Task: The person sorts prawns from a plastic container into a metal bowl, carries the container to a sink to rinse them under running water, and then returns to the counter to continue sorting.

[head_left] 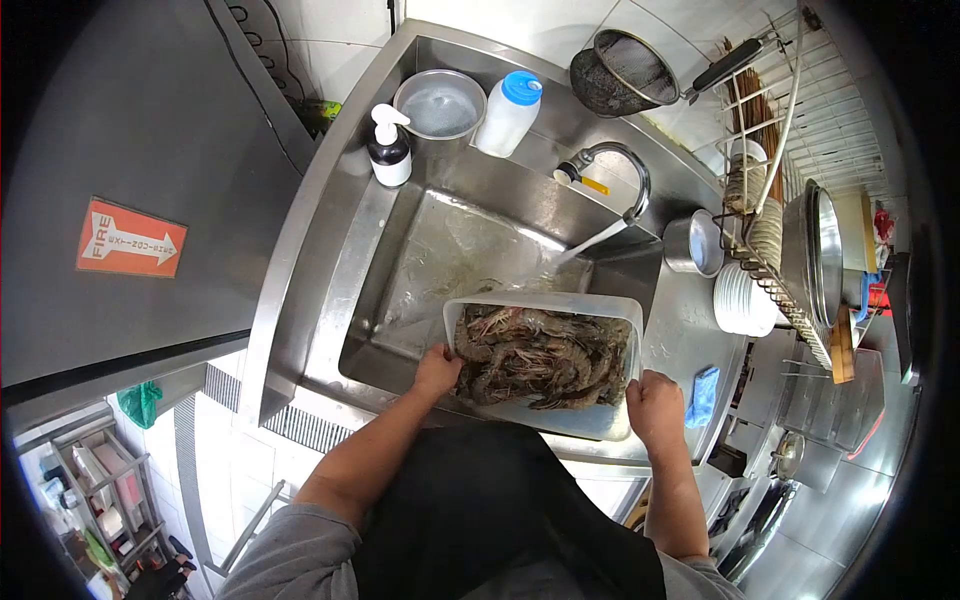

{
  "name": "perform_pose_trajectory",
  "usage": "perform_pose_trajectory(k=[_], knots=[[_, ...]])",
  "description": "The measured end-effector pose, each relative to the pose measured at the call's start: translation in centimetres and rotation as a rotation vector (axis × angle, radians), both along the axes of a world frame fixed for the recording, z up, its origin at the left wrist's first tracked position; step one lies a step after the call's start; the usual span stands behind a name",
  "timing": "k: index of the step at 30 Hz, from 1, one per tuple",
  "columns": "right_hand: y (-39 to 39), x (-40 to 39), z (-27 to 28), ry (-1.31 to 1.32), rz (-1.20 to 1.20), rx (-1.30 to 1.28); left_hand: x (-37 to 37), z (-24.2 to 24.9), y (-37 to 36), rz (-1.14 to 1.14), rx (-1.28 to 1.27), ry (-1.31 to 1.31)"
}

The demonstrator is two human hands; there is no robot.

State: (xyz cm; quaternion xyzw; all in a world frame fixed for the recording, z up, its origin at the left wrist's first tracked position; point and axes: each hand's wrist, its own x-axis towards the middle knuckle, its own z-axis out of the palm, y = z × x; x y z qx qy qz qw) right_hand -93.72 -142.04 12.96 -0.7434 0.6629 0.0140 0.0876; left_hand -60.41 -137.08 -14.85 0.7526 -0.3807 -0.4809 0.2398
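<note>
Apron (500,510): one, black, smooth cloth.
Hands: two, bare; left hand (438,371) clamped on the left end of the tub (603,422), right hand (657,408) closed on its right end.
Tub: one, translucent plastic, rectangular with rounded corners, held over the near side of the sink (455,250).
Shrimp (545,360): many, overlapping too much to count; grey-brown, ridged, heaped in the tub.
Sink: one basin, wet steel.
Tap (645,185): one, curved, shiny metal, water running.
Bottles: two, a dark pump bottle (390,160) and a blue-capped white bottle (508,125).
Strainer (608,88): one, mesh bowl.
Cloth (702,396): one, blue.
</note>
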Motion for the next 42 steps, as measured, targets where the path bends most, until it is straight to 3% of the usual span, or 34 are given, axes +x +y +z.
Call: perform_pose_trajectory(k=[12, 21, 25, 30, 39, 42], knots=[[1.0, 1.5, 2.4, 0.027, 0.012, -0.004, -0.3, -2.6, -0.3, -0.073, 0.057, -0.022], [1.9, 1.8, 3.4, 0.02, 0.041, -0.045, -1.0, -1.8, -0.4, -0.009, 0.101, 0.143], [2.2, 1.1, 3.4, 0.042, 0.008, -0.029, -1.8, -4.0, 0.1, -0.024, 0.083, 0.166], [2.5, -0.5, 3.5, 0.027, -0.018, -0.036, -2.7, -1.2, -0.7, -0.134, 0.093, 0.047], [3.6, -4.1, 1.7, 0.006, -0.162, -0.023, -4.5, -0.5, -1.4, -0.175, -0.003, 0.03], [3.6, -8.3, -1.3, -0.053, -0.177, -0.038, -4.5, 0.2, -1.7, -0.218, -0.052, 0.016]])
